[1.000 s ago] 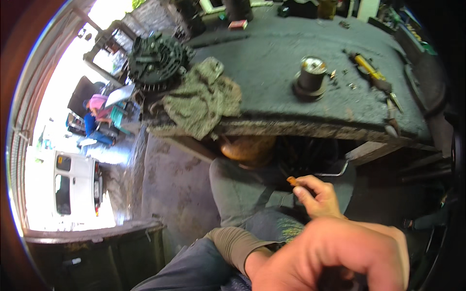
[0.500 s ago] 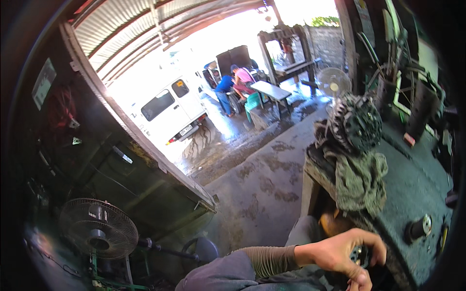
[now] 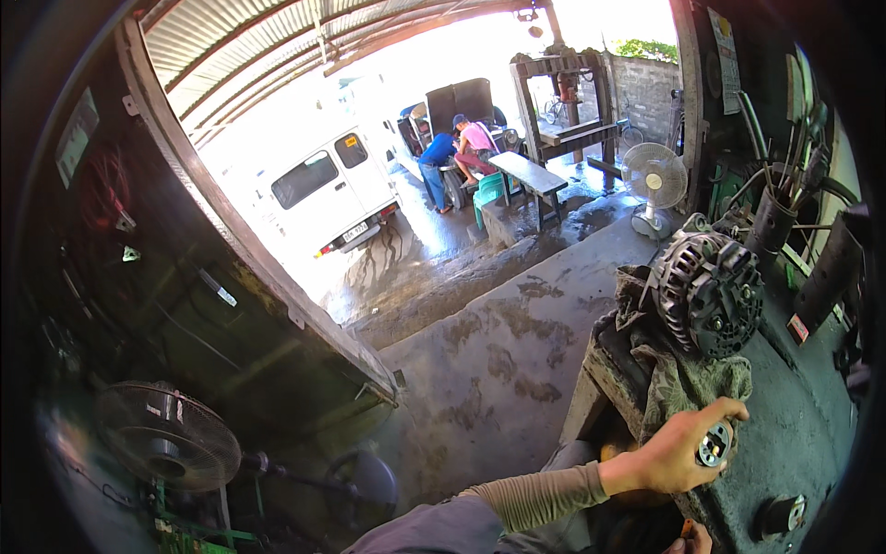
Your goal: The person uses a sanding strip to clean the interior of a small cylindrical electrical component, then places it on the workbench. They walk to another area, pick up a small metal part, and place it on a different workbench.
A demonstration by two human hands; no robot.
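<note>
My left hand (image 3: 678,451) reaches over the workbench edge, its fingers curled round a small round metal part (image 3: 714,445) with holes in its face. Lower down, only part of my right hand (image 3: 694,541) shows at the bottom edge. Its fingers are bent close together beside a bit of something orange (image 3: 687,527), too small to make out. Just beyond my left hand lies a dirty greenish rag (image 3: 678,383), with an alternator (image 3: 709,294) resting behind it. A short metal cylinder (image 3: 783,517) stands on the bench to the right of both hands.
Dark tubes (image 3: 773,220) holding rods and tools line the far right of the workbench (image 3: 801,406). A white fan (image 3: 654,177) stands past it, and a dark fan (image 3: 168,441) at lower left. Outside, two people work near a white van (image 3: 323,198) and a bench (image 3: 531,173).
My left hand has moved forward and up toward the rag with the round part, away from my right hand. The view has shifted, showing more of the alternator and the white fan.
</note>
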